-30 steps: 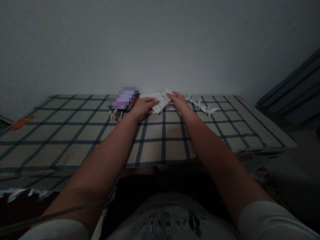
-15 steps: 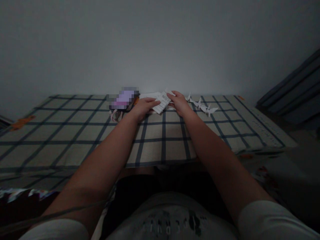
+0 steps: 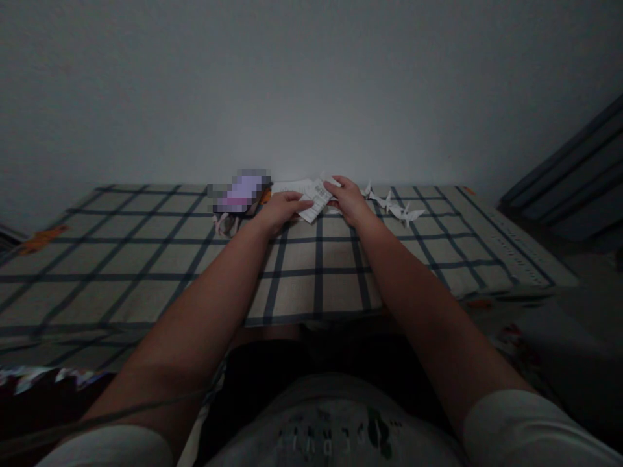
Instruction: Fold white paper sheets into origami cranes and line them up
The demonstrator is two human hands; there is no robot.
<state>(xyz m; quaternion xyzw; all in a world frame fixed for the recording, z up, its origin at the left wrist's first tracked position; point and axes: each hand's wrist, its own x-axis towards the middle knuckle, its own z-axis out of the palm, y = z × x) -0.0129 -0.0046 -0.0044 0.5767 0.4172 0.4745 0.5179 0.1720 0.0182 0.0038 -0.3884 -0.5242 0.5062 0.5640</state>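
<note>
Between my two hands is a folded piece of printed white paper [image 3: 316, 200], tilted, with one corner pointing down toward me. My left hand [image 3: 282, 209] pinches its lower left edge, thumb on top. At the upper right edge my right hand [image 3: 344, 198] grips it between thumb and fingers; some of those fingers are hidden behind it. More white paper [image 3: 294, 188] with faint print lies on the table behind the left hand. To the right of the right hand, several folded paper cranes [image 3: 388, 202] stand in a slanting row.
A phone [image 3: 242, 193] with a lit, blurred-out screen lies left of my left hand, a pinkish strap [image 3: 226, 226] beside it. The checked cloth [image 3: 316, 285] covers the table, which meets a plain wall [image 3: 311, 84]. A dark striped curtain-like fabric [image 3: 574, 168] hangs at right.
The folded paper has shifted very slightly between my fingers, and my left thumb has slid a little right and down. The phone and cranes have not moved.
</note>
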